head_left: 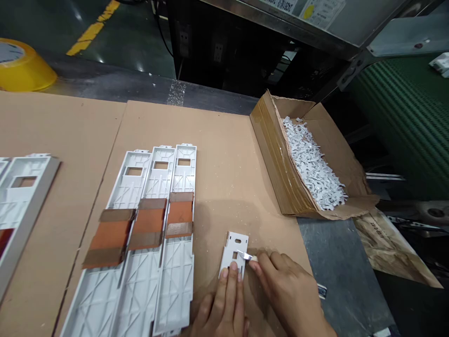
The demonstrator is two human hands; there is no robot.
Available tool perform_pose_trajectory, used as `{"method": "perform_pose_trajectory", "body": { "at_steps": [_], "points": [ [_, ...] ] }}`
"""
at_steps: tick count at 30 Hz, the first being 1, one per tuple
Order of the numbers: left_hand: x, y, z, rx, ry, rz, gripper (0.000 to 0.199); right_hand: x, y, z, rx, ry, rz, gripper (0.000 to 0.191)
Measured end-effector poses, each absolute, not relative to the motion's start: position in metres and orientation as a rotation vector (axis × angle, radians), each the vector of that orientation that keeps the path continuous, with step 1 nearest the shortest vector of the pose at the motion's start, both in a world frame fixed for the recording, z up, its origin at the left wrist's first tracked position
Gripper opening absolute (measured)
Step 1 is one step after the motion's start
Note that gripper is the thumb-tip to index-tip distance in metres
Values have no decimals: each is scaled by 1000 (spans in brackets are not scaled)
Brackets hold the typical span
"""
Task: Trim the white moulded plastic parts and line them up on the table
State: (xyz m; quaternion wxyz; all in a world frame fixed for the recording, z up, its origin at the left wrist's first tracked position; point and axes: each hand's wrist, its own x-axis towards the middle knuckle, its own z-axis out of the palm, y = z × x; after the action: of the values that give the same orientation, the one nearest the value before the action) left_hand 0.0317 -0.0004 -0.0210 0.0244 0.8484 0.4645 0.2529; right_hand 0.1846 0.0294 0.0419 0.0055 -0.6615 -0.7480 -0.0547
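Observation:
A small white plastic plate (237, 242) with slots and a square hole lies on the brown cardboard before me. My left hand (224, 309) rests with outstretched fingers on its near end, fingertips touching the surface. In my right hand (289, 285), closed, is a small knife (248, 256), its metal blade pointing left over the plate beside the square hole. The end of its handle is hidden in my fingers. Left of the plate, three long white plastic housings (175, 285) lie side by side, each with an orange-brown strip (180, 214) across it.
A cardboard box (271, 154) at the right holds many small white plastic pieces (312, 164). Another white housing (35, 192) lies at the far left. Yellow tape (31, 70) stands at the upper left. Beyond the box is a green conveyor belt (403, 117).

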Motion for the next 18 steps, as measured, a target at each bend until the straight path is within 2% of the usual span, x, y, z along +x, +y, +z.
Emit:
{"method": "perform_pose_trajectory", "body": {
  "at_steps": [6,13,18],
  "points": [
    [32,0,-20,2618,1435,773,41,186,32,40,-2095,-2329,-82,45],
    [31,-1,-20,2605,1427,753,40,187,36,44,-2086,-2403,-145,44],
    [31,-1,-20,2566,1420,748,41,196,45,48,-2043,-2554,-41,34]
  ]
}}
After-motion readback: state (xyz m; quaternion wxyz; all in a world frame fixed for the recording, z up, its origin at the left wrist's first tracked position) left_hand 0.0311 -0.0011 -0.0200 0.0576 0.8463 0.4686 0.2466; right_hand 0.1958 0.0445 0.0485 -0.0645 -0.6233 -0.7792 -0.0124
